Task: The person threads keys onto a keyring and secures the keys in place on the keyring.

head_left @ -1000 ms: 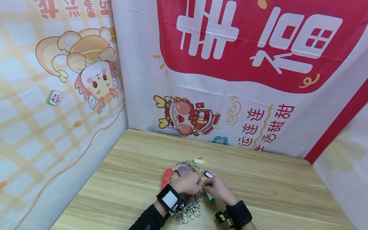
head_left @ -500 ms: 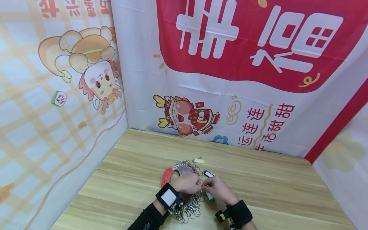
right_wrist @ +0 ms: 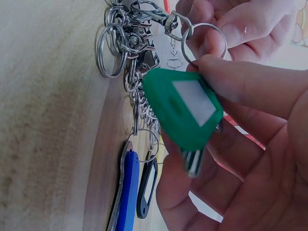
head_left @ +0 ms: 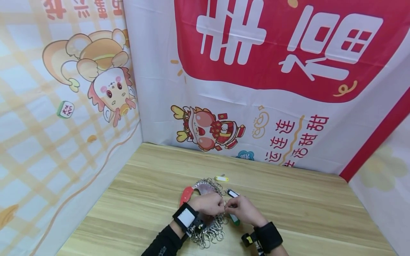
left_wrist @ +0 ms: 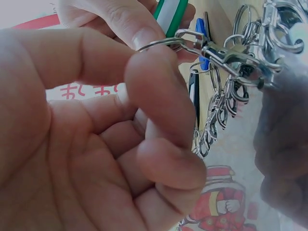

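In the head view my left hand [head_left: 208, 204] and right hand [head_left: 245, 211] meet fingertip to fingertip over the wooden table. Between them is a metal split ring [right_wrist: 224, 41], hooked to a swivel clasp [left_wrist: 211, 50]. The left thumb and index finger pinch this ring. My right hand holds a green key tag [right_wrist: 183, 108] with a metal key [right_wrist: 194, 162] at its end, its thumb against the ring's lower edge. Whether the tag is threaded on the ring is hidden. Many clasps and rings [head_left: 211, 236] fringe a curved piece with a red section [head_left: 186, 196] and a greyish section.
Beyond the rings lies a yellow key tag [head_left: 221, 179]. A black key tag [head_left: 232, 193] lies just past the right hand. A blue-handled item [right_wrist: 128, 192] hangs beside it in the right wrist view. Printed cloth walls [head_left: 205, 92] stand behind and left of the wooden table [head_left: 288, 199].
Both hands keep their grip at the ring, with only slight shifts of the fingers and wrists. The left cloth wall shifted a little between the first two frames.
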The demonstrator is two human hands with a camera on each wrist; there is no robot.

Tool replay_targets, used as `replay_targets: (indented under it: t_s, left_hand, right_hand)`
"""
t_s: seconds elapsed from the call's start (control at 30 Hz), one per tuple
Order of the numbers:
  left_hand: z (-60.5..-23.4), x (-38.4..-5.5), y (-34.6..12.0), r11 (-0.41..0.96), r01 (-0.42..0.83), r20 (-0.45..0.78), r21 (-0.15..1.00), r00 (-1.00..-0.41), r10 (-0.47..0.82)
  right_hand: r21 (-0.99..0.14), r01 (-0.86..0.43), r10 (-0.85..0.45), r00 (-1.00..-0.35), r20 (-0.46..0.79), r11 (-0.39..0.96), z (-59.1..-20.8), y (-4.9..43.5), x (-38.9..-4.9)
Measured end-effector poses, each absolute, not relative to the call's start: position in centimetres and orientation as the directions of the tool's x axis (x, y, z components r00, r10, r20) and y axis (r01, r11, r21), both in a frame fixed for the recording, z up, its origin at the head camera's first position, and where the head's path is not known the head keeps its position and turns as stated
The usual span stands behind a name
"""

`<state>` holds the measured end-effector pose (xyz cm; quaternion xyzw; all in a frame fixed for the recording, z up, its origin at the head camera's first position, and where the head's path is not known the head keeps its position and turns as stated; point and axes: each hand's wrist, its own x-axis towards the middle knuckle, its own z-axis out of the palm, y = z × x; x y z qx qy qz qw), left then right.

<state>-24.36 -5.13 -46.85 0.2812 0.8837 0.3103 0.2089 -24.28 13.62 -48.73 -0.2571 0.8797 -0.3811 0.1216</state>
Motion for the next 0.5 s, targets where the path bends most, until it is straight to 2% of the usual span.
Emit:
replay_targets:
  t_s: [0.23,0.5]
  left_hand:
    - [-46.84,-24.45,-5.14,0.636,0.414,-0.164,0.652,-0.741,0.651]
    - [-46.89,-24.23,-4.82,0.674,0.433,-0.118,0.598,-0.784,0.609]
  right_hand:
    - [-0.726,-0.401,-0.576,-0.817,0.008,0.559,-48.47,13.68,-24.28]
    - [-0.697,-0.425,-0.571,-0.821,0.029,0.577,-48.02,13.52,-24.05]
